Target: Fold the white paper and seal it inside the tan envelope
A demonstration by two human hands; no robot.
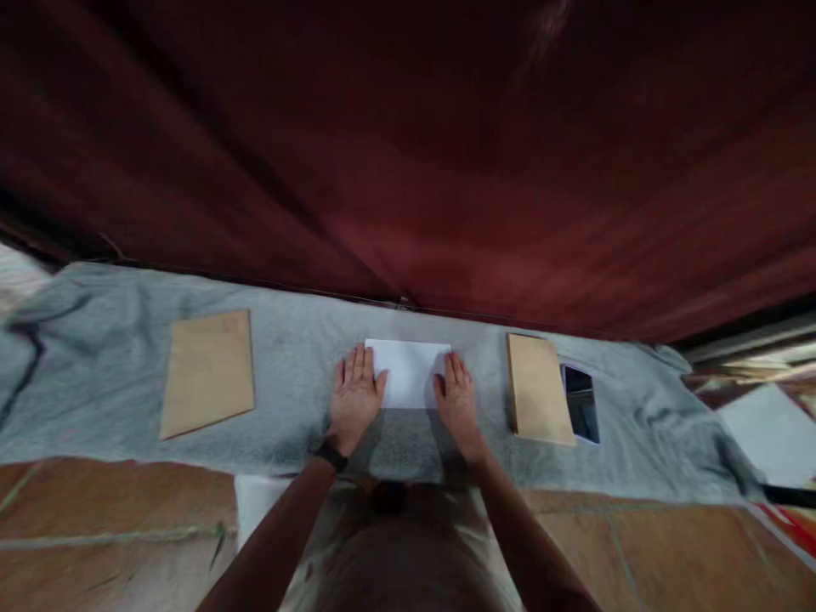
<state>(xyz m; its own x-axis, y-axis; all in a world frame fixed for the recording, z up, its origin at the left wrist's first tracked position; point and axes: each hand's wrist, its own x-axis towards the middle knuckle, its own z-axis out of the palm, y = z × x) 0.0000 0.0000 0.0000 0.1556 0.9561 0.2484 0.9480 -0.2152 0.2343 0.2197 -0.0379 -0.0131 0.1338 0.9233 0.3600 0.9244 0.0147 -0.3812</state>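
A white sheet of paper (409, 371) lies flat on a grey cloth (108, 357) in front of me. My left hand (355, 395) rests palm down on the sheet's left edge, fingers spread. My right hand (456, 396) presses flat on its right edge. Neither hand grips anything; both lie open on the paper. A dark band sits on my left wrist.
A tan envelope (207, 372) lies on the cloth to the left. A stack of tan envelopes (539, 388) lies to the right, with a dark phone (580, 403) beside it. A dark red curtain (408, 153) hangs behind. Brown floor tiles (95, 527) show near me.
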